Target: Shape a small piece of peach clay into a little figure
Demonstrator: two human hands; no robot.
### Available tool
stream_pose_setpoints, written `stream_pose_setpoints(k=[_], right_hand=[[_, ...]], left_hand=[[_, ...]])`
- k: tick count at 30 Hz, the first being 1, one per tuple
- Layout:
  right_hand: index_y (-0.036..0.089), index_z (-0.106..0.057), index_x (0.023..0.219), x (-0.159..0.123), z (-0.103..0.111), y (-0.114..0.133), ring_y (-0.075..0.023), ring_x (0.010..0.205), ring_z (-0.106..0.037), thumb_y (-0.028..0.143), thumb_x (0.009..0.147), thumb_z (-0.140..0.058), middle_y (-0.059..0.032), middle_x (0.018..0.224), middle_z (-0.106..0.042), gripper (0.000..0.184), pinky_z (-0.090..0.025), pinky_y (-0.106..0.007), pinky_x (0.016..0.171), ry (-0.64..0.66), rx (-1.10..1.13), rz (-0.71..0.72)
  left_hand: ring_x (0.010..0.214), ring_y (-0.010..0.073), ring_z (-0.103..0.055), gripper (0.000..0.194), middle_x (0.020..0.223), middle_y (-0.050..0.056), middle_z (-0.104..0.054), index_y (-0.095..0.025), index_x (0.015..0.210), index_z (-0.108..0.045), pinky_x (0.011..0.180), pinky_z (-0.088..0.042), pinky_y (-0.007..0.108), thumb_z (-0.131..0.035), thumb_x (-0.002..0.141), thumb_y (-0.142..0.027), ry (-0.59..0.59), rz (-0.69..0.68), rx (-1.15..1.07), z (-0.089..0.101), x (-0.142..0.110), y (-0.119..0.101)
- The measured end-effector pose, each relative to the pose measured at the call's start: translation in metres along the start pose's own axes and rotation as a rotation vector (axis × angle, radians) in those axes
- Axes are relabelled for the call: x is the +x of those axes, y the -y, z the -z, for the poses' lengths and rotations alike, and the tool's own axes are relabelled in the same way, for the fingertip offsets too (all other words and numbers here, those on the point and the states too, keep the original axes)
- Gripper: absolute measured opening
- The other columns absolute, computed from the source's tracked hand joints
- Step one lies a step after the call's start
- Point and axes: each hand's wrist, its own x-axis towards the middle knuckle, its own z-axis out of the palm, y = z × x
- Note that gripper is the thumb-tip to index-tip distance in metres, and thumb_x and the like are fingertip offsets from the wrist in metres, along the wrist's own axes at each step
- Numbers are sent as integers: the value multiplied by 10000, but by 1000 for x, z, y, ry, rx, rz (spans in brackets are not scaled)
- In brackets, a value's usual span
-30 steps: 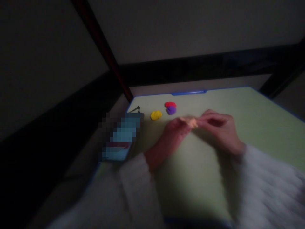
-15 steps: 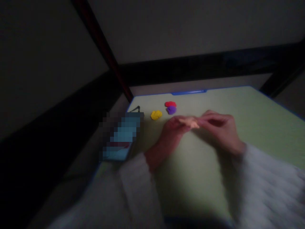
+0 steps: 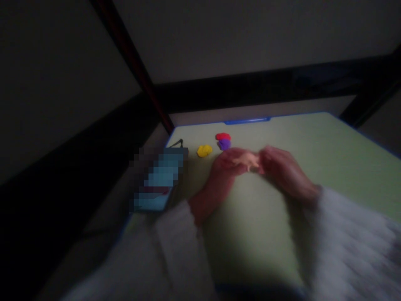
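A peach-coloured, uneven piece of modelling clay (image 3: 247,160) is held up between both hands above the pale green table. My left hand (image 3: 224,165) is closed round its left side, with the thumb along the near edge. The fingers of my right hand (image 3: 280,167) are bunched together at the clay's right end; they are somewhat blurred. Beyond the left hand lie a yellow clay lump (image 3: 204,151), a purple lump (image 3: 224,144) and a red lump (image 3: 223,136), the purple one touching the red.
The pale green table (image 3: 313,138) has a blue rim and a blue handle-like strip (image 3: 247,121) at its far edge. A flat device with a pixelated bluish surface (image 3: 163,175) rests at the left edge, a thin dark bent piece (image 3: 178,143) behind it. The scene is dim.
My right hand has closed in on the peach clay, its fingers bunching where they pinched outstretched before. The clay has turned slightly and shows more of its surface. The view shifted slightly.
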Motion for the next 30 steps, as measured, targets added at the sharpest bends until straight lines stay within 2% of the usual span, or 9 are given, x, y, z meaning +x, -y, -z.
stream_pose_setpoints(k=[4,7,9,11,14,17,21,27,30], right_hand=[[189,-587,903,-6,-8,3,-128,613,-608,422,795,-602,-17,747,-647,257,-481,-257,565,161,-9,-101],[183,-573,937,-9,-12,7,-124,640,-615,329,702,-716,-21,780,-665,311,-495,-248,582,146,-117,-56],[185,-582,923,-8,-12,8,-125,648,-619,295,672,-738,-19,782,-674,315,-501,-246,583,97,-158,-8],[191,-599,905,-6,-10,8,-123,650,-615,271,677,-730,-13,780,-671,275,-498,-241,580,18,-207,68],[204,-613,915,-4,-5,7,-123,659,-602,233,678,-718,-1,784,-651,261,-481,-231,568,-72,-314,209],[200,-615,926,-6,-4,10,-131,673,-595,219,684,-702,-5,794,-646,258,-471,-235,569,-20,-473,303],[186,-616,941,-11,-8,17,-139,665,-592,211,699,-676,-18,787,-659,251,-472,-243,570,82,-711,354],[184,-599,923,-13,-9,16,-148,694,-595,187,715,-642,-26,813,-657,212,-472,-253,598,155,-801,377],[198,-551,979,-12,-8,12,-144,704,-591,192,698,-666,-14,822,-634,304,-475,-252,612,100,-759,385]], left_hand=[[677,108,-595,271,784,-7,-672,-199,857,-637,658,-470,248,-703,604,-131,-127,-23,185,2,-2,0],[797,140,-594,255,871,24,-671,-190,835,-654,738,-461,265,-709,593,-132,-204,-128,495,2,-4,-2],[902,164,-582,240,950,45,-667,-194,851,-668,807,-448,279,-668,626,-110,-179,-201,630,2,-5,-3],[979,175,-565,318,1045,50,-654,-209,928,-667,841,-441,284,-628,640,-80,-122,-226,635,4,-6,-3],[994,178,-568,411,1117,51,-635,-215,1025,-641,824,-454,282,-630,630,-101,-69,-184,462,9,-6,0],[870,168,-606,281,999,65,-666,-179,970,-656,762,-474,289,-633,696,-239,-149,-58,346,12,-5,1],[747,152,-613,224,819,49,-684,-163,867,-680,694,-474,273,-636,731,-336,-160,66,478,5,-6,-1],[764,155,-629,225,810,52,-693,-157,823,-696,702,-495,264,-688,681,-332,-126,29,618,-2,-8,-2],[804,158,-637,197,863,60,-688,-154,801,-692,729,-507,268,-688,683,-312,-132,-25,596,-2,-8,-2]])
